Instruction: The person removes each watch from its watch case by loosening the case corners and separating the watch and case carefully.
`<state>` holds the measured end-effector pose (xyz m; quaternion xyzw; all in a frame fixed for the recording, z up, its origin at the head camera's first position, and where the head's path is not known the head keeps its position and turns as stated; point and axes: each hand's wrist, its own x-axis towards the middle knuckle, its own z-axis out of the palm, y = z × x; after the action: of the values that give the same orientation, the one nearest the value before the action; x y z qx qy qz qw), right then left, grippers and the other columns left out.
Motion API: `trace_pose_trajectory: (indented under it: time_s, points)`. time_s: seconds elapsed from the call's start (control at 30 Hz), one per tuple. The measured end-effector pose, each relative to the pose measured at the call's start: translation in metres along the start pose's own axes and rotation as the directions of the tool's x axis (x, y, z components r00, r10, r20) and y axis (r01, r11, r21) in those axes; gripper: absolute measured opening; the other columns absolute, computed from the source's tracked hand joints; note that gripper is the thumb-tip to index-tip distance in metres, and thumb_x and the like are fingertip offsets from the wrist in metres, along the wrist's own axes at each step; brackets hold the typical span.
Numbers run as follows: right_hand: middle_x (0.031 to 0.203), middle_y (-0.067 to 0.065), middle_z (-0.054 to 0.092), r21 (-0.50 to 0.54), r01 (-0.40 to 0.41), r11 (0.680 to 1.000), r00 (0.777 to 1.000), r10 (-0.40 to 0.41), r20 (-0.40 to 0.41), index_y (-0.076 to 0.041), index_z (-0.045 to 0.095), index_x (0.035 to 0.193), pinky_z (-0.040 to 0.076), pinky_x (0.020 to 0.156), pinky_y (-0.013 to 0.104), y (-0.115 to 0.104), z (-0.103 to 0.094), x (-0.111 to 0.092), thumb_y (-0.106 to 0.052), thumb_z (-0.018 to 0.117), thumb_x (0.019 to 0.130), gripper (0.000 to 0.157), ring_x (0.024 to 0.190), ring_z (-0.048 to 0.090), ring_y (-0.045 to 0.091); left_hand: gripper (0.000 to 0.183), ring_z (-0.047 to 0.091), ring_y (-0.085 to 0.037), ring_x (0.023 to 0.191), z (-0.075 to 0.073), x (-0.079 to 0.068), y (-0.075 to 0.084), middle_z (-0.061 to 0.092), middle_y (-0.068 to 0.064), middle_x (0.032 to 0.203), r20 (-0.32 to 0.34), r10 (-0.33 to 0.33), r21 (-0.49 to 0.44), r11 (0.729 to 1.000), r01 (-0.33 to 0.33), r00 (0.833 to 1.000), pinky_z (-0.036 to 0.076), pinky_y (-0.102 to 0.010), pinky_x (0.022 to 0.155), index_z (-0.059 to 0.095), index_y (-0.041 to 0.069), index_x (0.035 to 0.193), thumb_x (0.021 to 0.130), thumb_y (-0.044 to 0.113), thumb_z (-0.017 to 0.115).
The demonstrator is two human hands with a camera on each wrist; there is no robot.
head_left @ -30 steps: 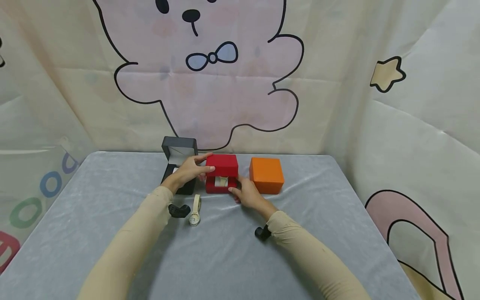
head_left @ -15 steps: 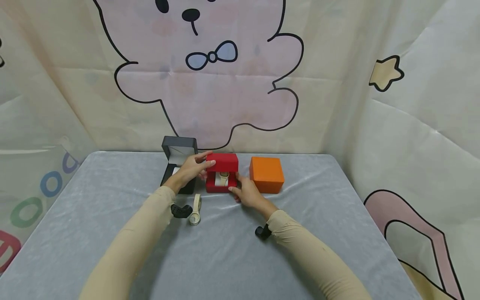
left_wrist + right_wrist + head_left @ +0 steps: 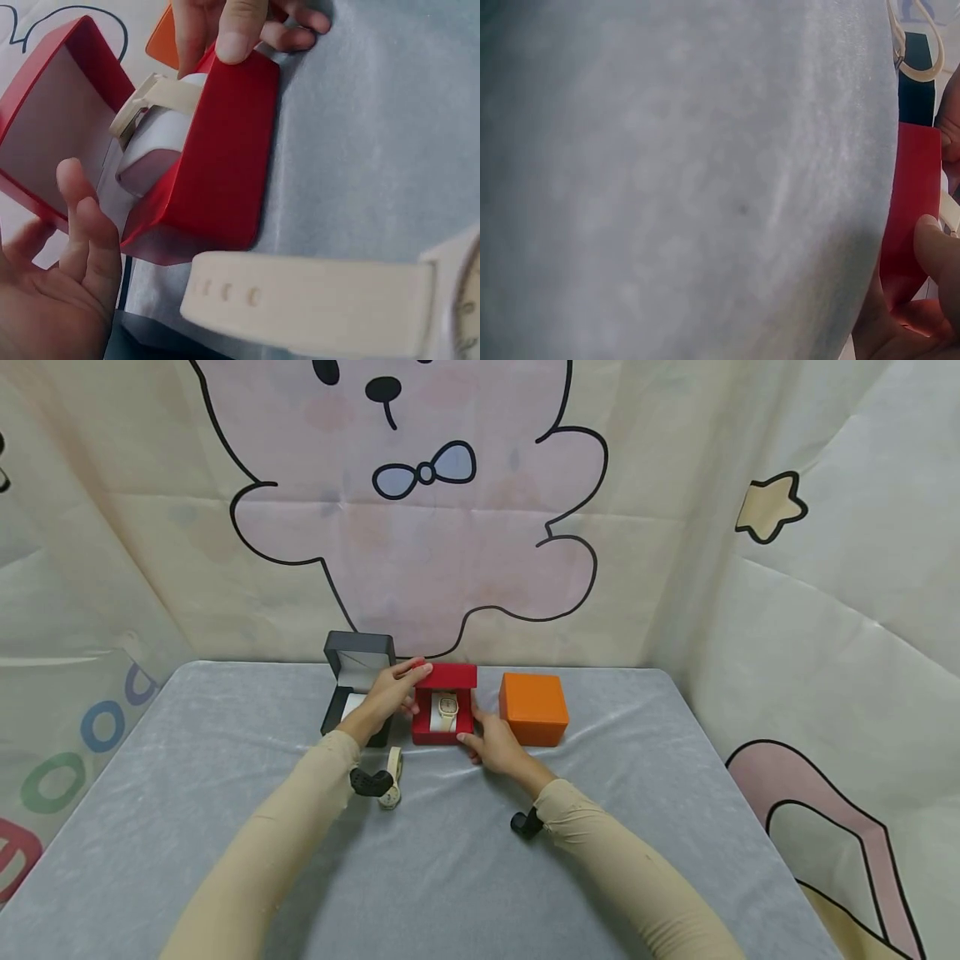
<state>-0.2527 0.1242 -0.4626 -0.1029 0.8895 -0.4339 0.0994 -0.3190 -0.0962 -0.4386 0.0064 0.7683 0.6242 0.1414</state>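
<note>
A red watch box stands at the back middle of the table with its lid raised. Inside, a cream-strapped watch is wrapped round a white cushion. My left hand holds the lid's left side, thumb in front; in the left wrist view its fingers are at the lid's lower edge. My right hand grips the right end of the base, its thumb on the front wall and its other fingers round the side. A second cream-strapped watch lies on the table below my left hand.
A dark watch box stands open on the left, partly hidden by my left hand. Close to the right of the red box is a closed orange box. A grey cloth covers the table, which ends at a printed curtain.
The red lid has swung up and back with my left hand on it, bringing the watch inside into fuller view. My right hand has stayed at the base.
</note>
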Motion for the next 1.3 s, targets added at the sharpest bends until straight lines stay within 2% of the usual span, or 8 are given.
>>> trace_pose_trajectory:
  time_s: [0.2,0.37,0.47,0.67,0.87,1.03,1.3]
  points:
    - [0.1,0.021,0.065,0.02,-0.02,1.0,1.0,0.02,0.002,0.002,0.028,0.157,0.057,0.054,0.028,0.001,-0.001,0.001,-0.015,0.068,0.097,0.074,0.054,0.063,0.014,0.083,0.057,-0.007,0.051,0.002,0.001,0.002,0.049,-0.017,0.15,-0.009,-0.049,-0.026,0.998,0.049,0.999,0.05,-0.023,0.057,0.034,0.027,0.159,0.091,0.066,0.06]
    - [0.09,0.018,0.065,0.011,-0.031,0.999,1.0,0.031,0.007,0.003,0.028,0.157,0.057,0.053,0.027,0.002,-0.001,0.002,-0.016,0.069,0.096,0.075,0.052,0.063,0.013,0.088,0.057,-0.006,0.051,0.005,0.0,0.006,0.043,-0.015,0.156,-0.008,-0.07,-0.072,0.995,0.07,0.997,0.049,-0.021,0.055,0.026,0.025,0.162,0.091,0.068,0.056]
    - [0.088,0.018,0.065,0.017,-0.037,0.999,0.999,0.037,0.006,0.003,0.028,0.157,0.057,0.052,0.028,0.001,-0.001,0.002,-0.015,0.07,0.096,0.076,0.052,0.062,0.014,0.085,0.056,-0.006,0.05,0.007,-0.001,0.009,0.043,-0.015,0.156,-0.013,-0.077,-0.104,0.992,0.075,0.997,0.049,-0.02,0.053,0.027,0.026,0.162,0.093,0.069,0.052]
    - [0.108,0.024,0.065,0.003,-0.028,1.0,1.0,0.028,0.008,0.003,0.027,0.157,0.057,0.054,0.028,-0.001,-0.003,0.001,-0.016,0.069,0.097,0.076,0.054,0.063,0.014,0.083,0.049,-0.005,0.053,0.012,-0.002,0.017,0.048,-0.017,0.146,-0.019,-0.101,-0.122,0.988,0.098,0.995,0.047,-0.018,0.052,0.031,0.027,0.16,0.093,0.075,0.043]
    - [0.137,0.027,0.057,-0.003,-0.021,1.0,1.0,0.021,0.005,-0.003,0.027,0.159,0.057,0.054,0.028,-0.002,-0.003,0.001,-0.017,0.069,0.097,0.076,0.053,0.062,0.013,0.091,0.045,-0.007,0.058,0.013,0.0,0.024,0.049,-0.013,0.133,-0.029,-0.182,-0.136,0.975,0.177,0.983,0.045,-0.019,0.055,0.048,0.014,0.146,0.089,0.084,0.037]
    - [0.147,0.024,0.051,-0.004,-0.016,1.0,1.0,0.016,-0.002,-0.005,0.027,0.16,0.056,0.055,0.028,0.0,-0.004,0.002,-0.017,0.069,0.097,0.077,0.053,0.062,0.013,0.089,0.044,-0.007,0.057,0.012,0.004,0.029,0.046,-0.011,0.145,0.001,-0.214,-0.17,0.963,0.211,0.977,0.044,-0.019,0.054,0.047,0.012,0.145,0.091,0.082,0.033]
    - [0.152,0.02,0.046,-0.006,-0.034,0.999,0.999,0.034,0.01,-0.005,0.026,0.16,0.057,0.057,0.028,0.002,-0.002,0.003,-0.019,0.07,0.097,0.078,0.055,0.062,0.014,0.084,0.043,-0.01,0.064,0.009,0.005,0.033,0.033,-0.011,0.159,0.057,-0.245,-0.22,0.943,0.252,0.968,0.044,-0.021,0.056,0.032,0.022,0.156,0.093,0.079,0.032]
